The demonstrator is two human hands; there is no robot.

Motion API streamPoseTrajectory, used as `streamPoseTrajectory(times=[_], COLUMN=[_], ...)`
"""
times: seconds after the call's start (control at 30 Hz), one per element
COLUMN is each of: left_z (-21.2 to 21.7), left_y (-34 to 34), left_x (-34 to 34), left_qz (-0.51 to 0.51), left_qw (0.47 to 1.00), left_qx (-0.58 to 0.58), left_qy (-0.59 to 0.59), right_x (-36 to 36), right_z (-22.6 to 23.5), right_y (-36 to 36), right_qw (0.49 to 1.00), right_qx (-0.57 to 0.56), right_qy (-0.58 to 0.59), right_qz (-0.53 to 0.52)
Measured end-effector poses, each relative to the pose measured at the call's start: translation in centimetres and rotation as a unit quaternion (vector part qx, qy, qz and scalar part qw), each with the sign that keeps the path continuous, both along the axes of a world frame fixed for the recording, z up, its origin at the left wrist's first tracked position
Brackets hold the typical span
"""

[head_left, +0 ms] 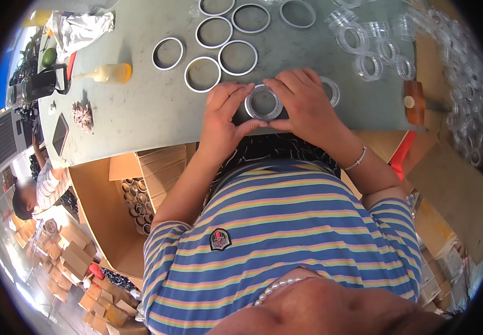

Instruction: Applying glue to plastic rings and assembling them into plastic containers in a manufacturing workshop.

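Both of my hands hold one round ring (pixel 263 103), silver-rimmed with a clear middle, just above the near edge of the grey-green table (pixel 141 106). My left hand (pixel 224 114) grips its left side with thumb and fingers. My right hand (pixel 303 103) grips its right side and partly covers another ring (pixel 332 89) lying on the table. Several white-rimmed rings (pixel 202 74) lie flat beyond my hands.
Clear plastic rings (pixel 364 53) are heaped at the table's far right, near a wooden mallet (pixel 414 101). A yellow squeeze bottle (pixel 110 72), a phone (pixel 60 134) and a cloth (pixel 79 28) lie left. An open cardboard box of rings (pixel 138 204) stands below the table; another person (pixel 35 192) sits at left.
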State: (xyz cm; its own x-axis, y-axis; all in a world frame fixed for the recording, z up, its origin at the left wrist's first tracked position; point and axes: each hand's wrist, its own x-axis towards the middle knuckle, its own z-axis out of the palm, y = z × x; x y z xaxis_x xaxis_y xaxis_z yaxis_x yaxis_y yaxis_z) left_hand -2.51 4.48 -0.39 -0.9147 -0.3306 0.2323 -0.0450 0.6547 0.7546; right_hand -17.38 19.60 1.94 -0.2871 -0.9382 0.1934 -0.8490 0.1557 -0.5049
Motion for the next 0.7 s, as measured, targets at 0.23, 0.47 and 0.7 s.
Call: streamPoseTrajectory(times=[0.23,0.47,0.7], left_z=[-0.8,-0.7,-1.3], left_y=[1.0,-1.1,-4.1], left_x=[0.3,2.4,0.5], left_qz=[0.027,0.198,0.265], left_qw=[0.999,0.971,0.945], left_qx=[-0.031,-0.096,-0.189], left_qy=[0.008,0.095,0.011], right_x=[-2.3,-1.9,1.6], right_z=[2.0,0.9,0.0], right_y=[2.5,5.6,0.2], right_qw=[0.995,0.956,0.993], right_qx=[-0.040,-0.009,-0.064], right_qy=[0.062,-0.202,-0.099], right_qz=[-0.064,-0.213,-0.016])
